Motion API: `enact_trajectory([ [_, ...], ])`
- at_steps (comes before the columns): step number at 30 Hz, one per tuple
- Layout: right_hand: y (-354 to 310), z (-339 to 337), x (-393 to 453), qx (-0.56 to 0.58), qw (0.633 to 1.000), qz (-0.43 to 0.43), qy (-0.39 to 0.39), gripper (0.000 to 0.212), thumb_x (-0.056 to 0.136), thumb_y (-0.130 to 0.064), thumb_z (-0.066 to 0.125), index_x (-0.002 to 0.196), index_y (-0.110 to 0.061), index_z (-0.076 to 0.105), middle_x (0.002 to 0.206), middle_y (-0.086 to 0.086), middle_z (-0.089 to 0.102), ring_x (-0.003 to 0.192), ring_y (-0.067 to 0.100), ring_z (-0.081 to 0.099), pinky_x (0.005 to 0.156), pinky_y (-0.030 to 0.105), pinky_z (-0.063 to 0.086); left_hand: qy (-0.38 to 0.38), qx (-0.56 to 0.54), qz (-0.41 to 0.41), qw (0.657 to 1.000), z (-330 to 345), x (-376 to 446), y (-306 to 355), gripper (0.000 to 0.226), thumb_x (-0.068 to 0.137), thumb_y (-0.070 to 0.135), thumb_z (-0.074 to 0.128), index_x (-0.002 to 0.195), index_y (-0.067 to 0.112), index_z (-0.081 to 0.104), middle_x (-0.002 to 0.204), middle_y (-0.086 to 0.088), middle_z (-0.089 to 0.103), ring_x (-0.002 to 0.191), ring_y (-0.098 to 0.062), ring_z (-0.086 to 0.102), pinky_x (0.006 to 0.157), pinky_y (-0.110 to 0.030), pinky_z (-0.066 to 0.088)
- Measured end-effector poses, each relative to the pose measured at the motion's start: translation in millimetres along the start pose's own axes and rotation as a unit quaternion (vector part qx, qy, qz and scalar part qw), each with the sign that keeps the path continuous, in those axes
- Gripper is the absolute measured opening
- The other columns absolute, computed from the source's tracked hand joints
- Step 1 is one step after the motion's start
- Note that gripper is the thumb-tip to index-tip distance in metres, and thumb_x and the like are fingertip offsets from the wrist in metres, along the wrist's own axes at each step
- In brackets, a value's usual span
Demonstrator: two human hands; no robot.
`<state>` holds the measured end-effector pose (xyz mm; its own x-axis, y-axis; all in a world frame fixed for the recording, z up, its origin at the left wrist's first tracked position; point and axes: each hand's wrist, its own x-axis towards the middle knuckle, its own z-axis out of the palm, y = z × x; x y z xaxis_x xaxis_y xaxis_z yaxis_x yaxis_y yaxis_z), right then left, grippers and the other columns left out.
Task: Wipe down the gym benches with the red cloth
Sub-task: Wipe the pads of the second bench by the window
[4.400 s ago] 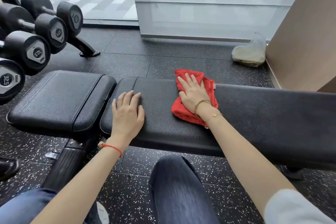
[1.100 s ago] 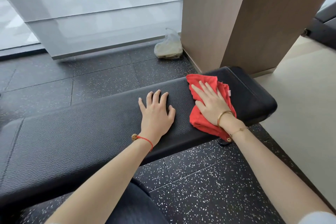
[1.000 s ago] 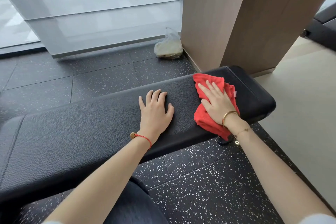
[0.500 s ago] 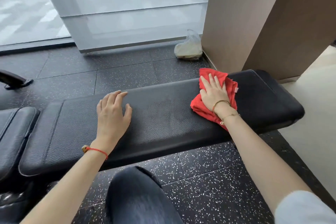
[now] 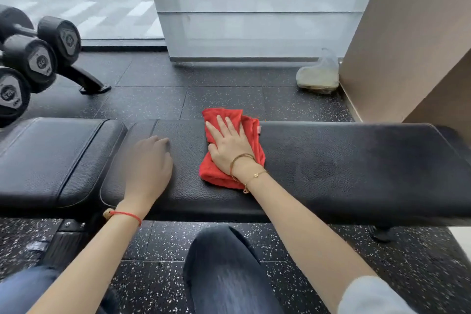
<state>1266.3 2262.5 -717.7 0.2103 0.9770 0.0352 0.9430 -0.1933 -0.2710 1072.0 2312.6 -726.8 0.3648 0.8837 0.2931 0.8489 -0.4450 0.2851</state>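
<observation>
Kneeling at a gym bench (image 5: 331, 166), you press the red cloth (image 5: 248, 132) flat against the long black pad with your right hand (image 5: 230, 151), fingers straight and spread so the palm bears on as much fabric as it can. The cloth is bunched and folded under that hand, lying across the pad's width left of its middle, its far edge just over the pad's back rim. Your left hand (image 5: 149, 160) rests on the bare pad near the seam, close to the shorter seat pad (image 5: 51, 158); it is blurred, its fingers look loosely laid and hold nothing, and it seems placed there to prop your weight while the other hand works. The two hands lie apart, with a strip of bare pad between them.

A dull, damp-looking patch shows on the pad to the right of the cloth, which suggests that stretch is already wiped; the stretch toward the seam and the seat pad likely remain. Your knee (image 5: 224, 262) sits on the speckled floor (image 5: 229, 94) just below the bench. Dumbbells (image 5: 38, 58) sit racked at the far left, and a plastic bag (image 5: 318, 76) slumps against the tan wall (image 5: 407, 33) behind.
</observation>
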Motion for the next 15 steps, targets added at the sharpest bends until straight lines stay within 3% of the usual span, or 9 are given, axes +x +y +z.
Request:
enact_trajectory([
  [3,-28,10,-1,-0.004,0.998,-0.056,-0.012,0.060,0.096,-0.035,0.035,0.152,-0.029,0.016,0.162,0.002,0.004,0.149,0.020,-0.001,0.119,0.045,-0.007,-0.001,-0.002,-0.011,1.000,-6,-4,-8,0.050,0.087,0.031,0.041,0.130,0.012,0.060,0.138,-0.012,0.055,0.130,-0.034,0.046,0.111,-0.051,0.031],
  [9,-20,9,-42,0.001,0.993,-0.119,-0.018,0.061,0.095,-0.034,0.038,0.152,-0.032,0.015,0.162,-0.002,0.005,0.149,0.017,0.000,0.120,0.043,-0.005,0.011,-0.010,-0.013,1.000,-6,-8,-15,0.049,0.088,0.030,0.041,0.130,0.013,0.059,0.140,-0.010,0.054,0.132,-0.031,0.045,0.112,-0.051,0.030],
  [15,68,-14,-79,-0.007,1.000,0.006,0.019,0.061,0.096,-0.034,0.039,0.151,-0.036,0.014,0.161,-0.004,0.004,0.149,0.016,0.000,0.119,0.040,-0.004,0.008,-0.009,-0.010,1.000,-4,-9,-16,0.048,0.091,0.029,0.042,0.133,0.014,0.057,0.142,-0.009,0.052,0.134,-0.030,0.042,0.114,-0.053,0.027],
])
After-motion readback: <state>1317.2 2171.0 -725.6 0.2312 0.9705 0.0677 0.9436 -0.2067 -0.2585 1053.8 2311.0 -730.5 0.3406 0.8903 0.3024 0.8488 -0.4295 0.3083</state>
